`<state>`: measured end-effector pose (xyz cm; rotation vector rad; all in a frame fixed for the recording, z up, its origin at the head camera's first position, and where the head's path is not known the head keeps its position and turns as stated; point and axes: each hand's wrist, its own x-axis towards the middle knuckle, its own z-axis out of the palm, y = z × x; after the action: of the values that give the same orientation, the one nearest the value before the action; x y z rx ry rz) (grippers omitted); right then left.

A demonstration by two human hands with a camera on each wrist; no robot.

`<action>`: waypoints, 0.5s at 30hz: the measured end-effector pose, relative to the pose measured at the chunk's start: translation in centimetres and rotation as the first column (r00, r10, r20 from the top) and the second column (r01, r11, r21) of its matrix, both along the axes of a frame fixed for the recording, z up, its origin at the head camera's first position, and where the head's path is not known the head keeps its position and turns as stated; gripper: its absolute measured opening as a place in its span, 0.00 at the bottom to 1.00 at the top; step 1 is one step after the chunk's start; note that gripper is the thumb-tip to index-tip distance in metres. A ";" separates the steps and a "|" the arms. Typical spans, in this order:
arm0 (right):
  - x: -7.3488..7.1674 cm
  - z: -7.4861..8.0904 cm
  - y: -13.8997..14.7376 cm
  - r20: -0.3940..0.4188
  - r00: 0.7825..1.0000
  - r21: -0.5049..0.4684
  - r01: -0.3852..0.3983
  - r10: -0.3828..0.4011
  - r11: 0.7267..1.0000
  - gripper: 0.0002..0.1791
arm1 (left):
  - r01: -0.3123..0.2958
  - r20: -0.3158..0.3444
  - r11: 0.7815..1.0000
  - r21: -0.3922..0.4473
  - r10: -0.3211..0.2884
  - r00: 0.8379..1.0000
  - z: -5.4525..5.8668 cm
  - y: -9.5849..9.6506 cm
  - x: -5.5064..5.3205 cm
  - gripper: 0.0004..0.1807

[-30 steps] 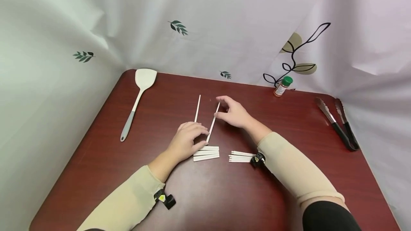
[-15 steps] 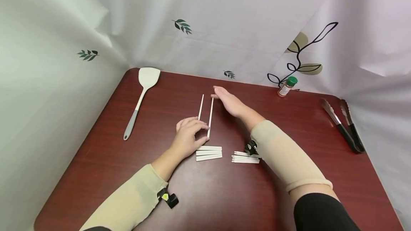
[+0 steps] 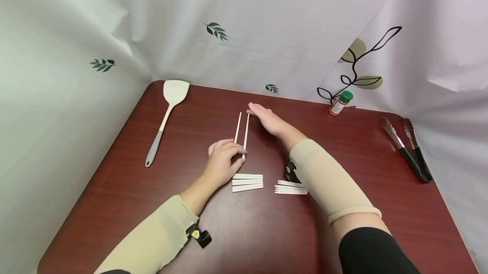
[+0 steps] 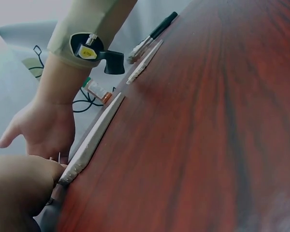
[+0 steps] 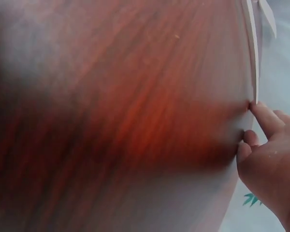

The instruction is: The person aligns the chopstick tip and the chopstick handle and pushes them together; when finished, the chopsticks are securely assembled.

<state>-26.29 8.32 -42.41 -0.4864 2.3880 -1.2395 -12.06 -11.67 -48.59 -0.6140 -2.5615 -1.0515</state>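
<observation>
Two long, thin white sticks lie nearly parallel on the dark red table: a left stick [image 3: 238, 125] and a right stick [image 3: 246, 132]. At the near end of the right one, my left hand [image 3: 221, 159] holds it between curled forefinger and thumb. The left stick's lower part is hidden behind that hand. My right hand [image 3: 267, 119] has its fingers extended, and the fingertips touch the right stick's far end; the right wrist view shows a fingertip at a stick end [image 5: 255, 92]. Below the hands lie a left bundle [image 3: 248, 182] and a right bundle [image 3: 290, 187] of short-looking white sticks.
A white spatula [image 3: 167, 109] with a grey handle lies at the left. Toward the back right stands a green-capped bottle [image 3: 340, 103], with black-handled tongs [image 3: 408, 151] farther right. A pale curtain [image 3: 228, 62] hangs behind the table's back edge.
The right stick has shifted left and turned, so it now lies closer to the left stick and almost parallel. My right hand moved left and its fingers straightened; my left hand barely moved.
</observation>
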 end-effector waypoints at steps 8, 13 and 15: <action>-0.2 -1.4 0.1 -0.052 0.999 0.006 -0.002 0.002 1.000 0.39 | -0.023 0.010 1.000 0.005 0.023 1.000 0.0 0.0 -0.1 0.12; -0.3 -1.8 0.5 -0.039 0.999 -0.026 -0.010 0.009 1.000 0.40 | -0.017 -0.002 1.000 -0.005 0.017 1.000 0.1 0.0 0.0 0.12; -0.4 -1.9 0.5 -0.029 0.999 -0.040 -0.021 0.020 0.999 0.40 | -0.016 -0.005 1.000 -0.012 0.016 1.000 0.1 -0.1 0.0 0.13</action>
<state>-26.70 8.79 -44.27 -0.5427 2.3795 -1.2823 -12.07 -11.78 -48.54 -0.5972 -2.5664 -1.0290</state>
